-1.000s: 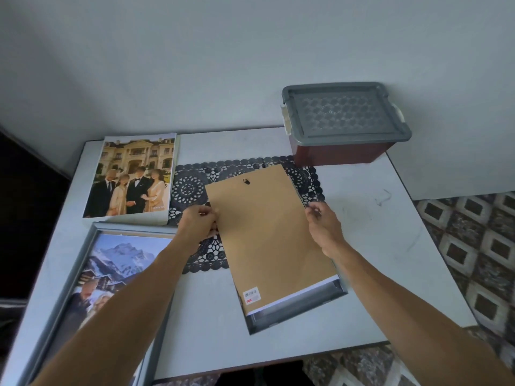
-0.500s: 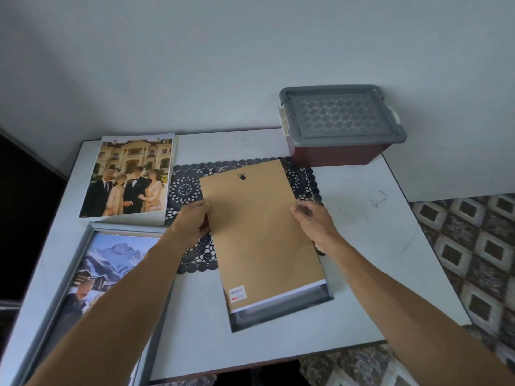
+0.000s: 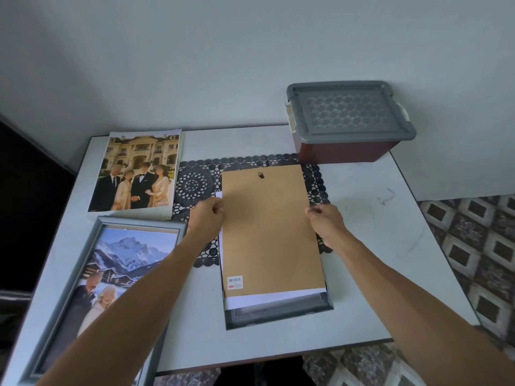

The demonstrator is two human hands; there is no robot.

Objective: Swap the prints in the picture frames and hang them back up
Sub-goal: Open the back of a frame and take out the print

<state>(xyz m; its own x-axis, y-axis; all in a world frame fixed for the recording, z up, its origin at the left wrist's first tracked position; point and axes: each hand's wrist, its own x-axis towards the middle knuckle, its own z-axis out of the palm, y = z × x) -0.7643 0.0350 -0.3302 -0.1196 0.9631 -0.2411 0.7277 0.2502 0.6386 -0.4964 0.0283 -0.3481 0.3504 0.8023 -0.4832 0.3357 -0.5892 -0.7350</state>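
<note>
Mid-table (image 3: pixel 376 288), the brown backing board (image 3: pixel 270 232) lies over the face-down grey frame (image 3: pixel 278 319). Its long axis runs away from me, hanger loop (image 3: pixel 260 175) at the far end, and a white print edge (image 3: pixel 264 299) shows at the near end. My left hand (image 3: pixel 207 218) and right hand (image 3: pixel 324 220) each pinch a long edge at mid-length, I judge to square the board before seating it.

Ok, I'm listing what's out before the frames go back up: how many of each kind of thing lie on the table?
Frames: 2, grey frame and face-down frame
Prints showing a picture: 2, mansion print and mountain print
Brown backing board: 1
Plain white sheet under it: 1
Black lace mat: 1
Grey lidded box: 1
Total: 8
</note>
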